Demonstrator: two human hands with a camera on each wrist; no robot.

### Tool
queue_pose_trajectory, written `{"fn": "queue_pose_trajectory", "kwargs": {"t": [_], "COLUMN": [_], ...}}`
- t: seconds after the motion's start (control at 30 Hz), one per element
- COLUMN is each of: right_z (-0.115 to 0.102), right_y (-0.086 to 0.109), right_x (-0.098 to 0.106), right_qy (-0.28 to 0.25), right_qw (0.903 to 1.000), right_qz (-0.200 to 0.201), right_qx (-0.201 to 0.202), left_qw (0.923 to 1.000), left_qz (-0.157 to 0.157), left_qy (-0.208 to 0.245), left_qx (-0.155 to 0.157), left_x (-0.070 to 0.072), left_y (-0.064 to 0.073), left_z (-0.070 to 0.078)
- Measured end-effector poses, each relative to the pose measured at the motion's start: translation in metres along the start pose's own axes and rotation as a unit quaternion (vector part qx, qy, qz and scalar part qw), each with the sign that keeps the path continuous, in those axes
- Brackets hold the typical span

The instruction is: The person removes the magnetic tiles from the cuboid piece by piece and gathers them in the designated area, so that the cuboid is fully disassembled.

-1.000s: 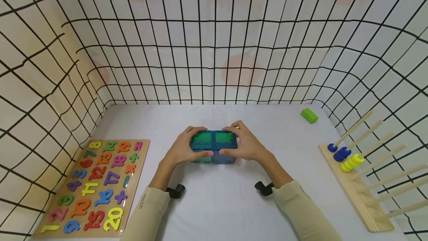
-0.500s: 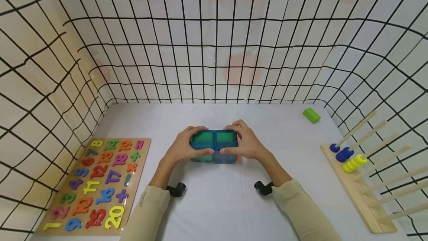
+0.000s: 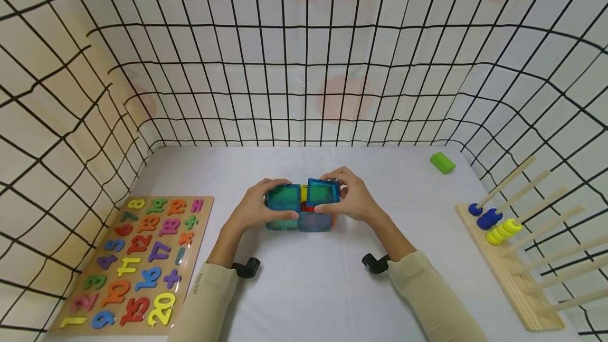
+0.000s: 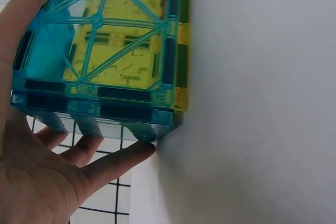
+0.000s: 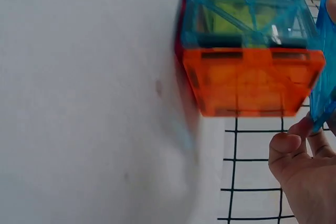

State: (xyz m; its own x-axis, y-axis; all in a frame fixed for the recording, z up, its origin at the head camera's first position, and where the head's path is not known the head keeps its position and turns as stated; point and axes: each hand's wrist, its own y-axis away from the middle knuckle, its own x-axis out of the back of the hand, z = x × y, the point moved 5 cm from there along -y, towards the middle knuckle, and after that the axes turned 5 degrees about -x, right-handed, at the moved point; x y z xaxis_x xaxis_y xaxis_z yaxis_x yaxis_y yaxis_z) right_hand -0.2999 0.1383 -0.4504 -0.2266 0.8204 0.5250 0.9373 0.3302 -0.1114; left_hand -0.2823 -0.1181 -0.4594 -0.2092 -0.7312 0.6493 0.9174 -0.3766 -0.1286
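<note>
See-through tile box (image 3: pixel 306 221) sat pretty much in the middle of the table (image 3: pixel 309 289), long axis running left to right, orange end panel (image 5: pixel 252 83) facing right. The left hand (image 3: pixel 249 208) had its fingers clamped around the left end. The right hand (image 3: pixel 357 202) had a blue tile (image 3: pixel 323 193) pinched, kinda tilted over the uncovered right half.

The right grip (image 3: pixel 355 198) has raised a blue tile (image 3: pixel 322 193) from the box (image 3: pixel 314 221).

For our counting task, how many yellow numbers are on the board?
4 on the board: the 8 at top left, the 11 near the middle, the 20 at bottom right, and the 1 in the bottom left corner. None looks hidden.
</note>
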Motion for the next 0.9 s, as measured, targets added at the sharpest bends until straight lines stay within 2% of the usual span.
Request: {"fn": "queue_pose_trajectory", "kwargs": {"t": [0.2,0.33,0.57,0.9], "right_z": [-0.002,0.005,0.031,0.073], "right_y": [-0.006,-0.01,-0.018,-0.043], "right_x": [0.021,0.037,0.052,0.059], "right_qy": [0.046,0.082,0.139,0.162], "right_qw": [0.9989,0.9964,0.9887,0.982], "right_qz": [0.011,0.019,0.023,0.029], "right_qx": [0.0,-0.009,-0.052,-0.092], "left_qw": [0.9997,0.9991,0.9984,0.9983], "left_qz": [-0.022,-0.031,-0.042,-0.04], "left_qy": [0.012,0.026,0.034,0.038], "left_qx": [0.004,0.012,0.018,0.018], "left_x": [0.007,0.008,0.003,0.005], "left_y": [0.003,0.005,0.007,0.005], "left_z": [-0.004,-0.005,-0.011,-0.011]}}
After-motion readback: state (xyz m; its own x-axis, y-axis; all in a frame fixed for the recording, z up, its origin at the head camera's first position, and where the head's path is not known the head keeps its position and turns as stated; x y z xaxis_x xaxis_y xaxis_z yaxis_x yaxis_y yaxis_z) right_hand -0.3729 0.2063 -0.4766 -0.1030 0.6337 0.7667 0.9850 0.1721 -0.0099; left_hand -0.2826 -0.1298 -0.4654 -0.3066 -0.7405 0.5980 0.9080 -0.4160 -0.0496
